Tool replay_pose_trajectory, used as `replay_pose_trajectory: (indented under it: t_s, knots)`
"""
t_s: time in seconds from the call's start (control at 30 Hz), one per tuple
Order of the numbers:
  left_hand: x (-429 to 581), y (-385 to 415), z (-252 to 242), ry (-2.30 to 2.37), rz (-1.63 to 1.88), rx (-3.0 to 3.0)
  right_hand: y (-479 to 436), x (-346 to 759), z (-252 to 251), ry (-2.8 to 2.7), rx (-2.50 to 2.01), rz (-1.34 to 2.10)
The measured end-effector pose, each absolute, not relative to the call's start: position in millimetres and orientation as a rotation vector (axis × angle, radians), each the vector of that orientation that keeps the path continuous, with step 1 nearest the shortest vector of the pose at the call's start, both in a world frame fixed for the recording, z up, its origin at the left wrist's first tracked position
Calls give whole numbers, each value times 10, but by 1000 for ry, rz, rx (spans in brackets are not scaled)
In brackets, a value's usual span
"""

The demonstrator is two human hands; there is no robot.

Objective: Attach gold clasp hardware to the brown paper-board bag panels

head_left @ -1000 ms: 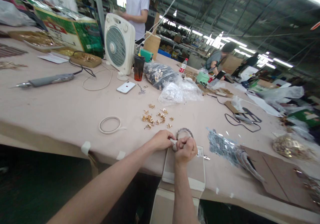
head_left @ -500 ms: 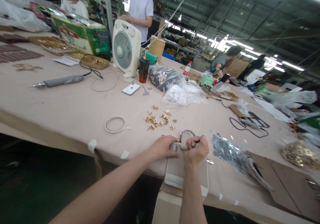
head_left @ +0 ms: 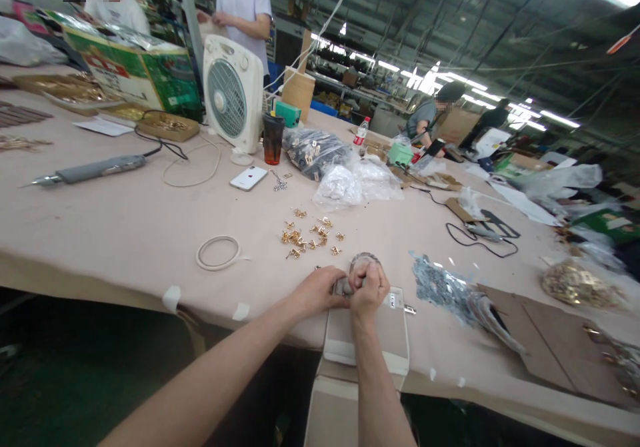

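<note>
A cream leather-like bag panel (head_left: 340, 334) lies at the table edge, its front part hanging over. My left hand (head_left: 320, 290) is closed at its far left corner, thumb and fingers gripping that edge. My right hand (head_left: 369, 290) is wrapped round a pale-handled tool (head_left: 345, 287) pointed toward the left fingers; its tip is hidden. A small metal fitting (head_left: 393, 300) shows on the panel right of my right hand, and a metal clasp (head_left: 410, 310) sticks out past its right edge. Behind my hands stands a round ring-like object (head_left: 364, 258), partly covered.
Small gold fittings (head_left: 305, 237) lie scattered beyond my hands. A coiled cream strip (head_left: 218, 252) is to the left, with a grey electric screwdriver (head_left: 95, 169), phone (head_left: 249, 178) and fan (head_left: 233, 94) farther off. Right: small grey pieces in plastic (head_left: 440, 287) and a brown panel (head_left: 545, 347). Other people stand beyond.
My right hand has moved left, closer to my left hand, uncovering the metal fitting on the panel. The view has turned slightly right. My left hand keeps its place on the panel's corner.
</note>
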State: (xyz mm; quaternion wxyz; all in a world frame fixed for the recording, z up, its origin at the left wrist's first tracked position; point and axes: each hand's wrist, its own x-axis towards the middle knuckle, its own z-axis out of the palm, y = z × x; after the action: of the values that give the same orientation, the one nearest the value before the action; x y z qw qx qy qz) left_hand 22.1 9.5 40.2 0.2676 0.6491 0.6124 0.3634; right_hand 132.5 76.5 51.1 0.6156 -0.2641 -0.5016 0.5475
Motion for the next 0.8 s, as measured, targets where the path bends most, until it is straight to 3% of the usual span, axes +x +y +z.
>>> replay_pose_trajectory:
  t_s: [0.27, 0.5, 0.67, 0.8]
  knots:
    - [239, -11, 284, 1798, 1015, 1982, 783, 1510, 856, -998, -375, 1185]
    - [250, -68, 335, 1908, 939, 2046, 700, 1349, 652, -1185, -573, 1324]
    - [233, -75, 361, 1884, 935, 2028, 668, 1414, 812, -1176, -457, 1162]
    - [252, -78, 461, 1830, 935, 2032, 645, 1378, 693, -1343, -639, 1219]
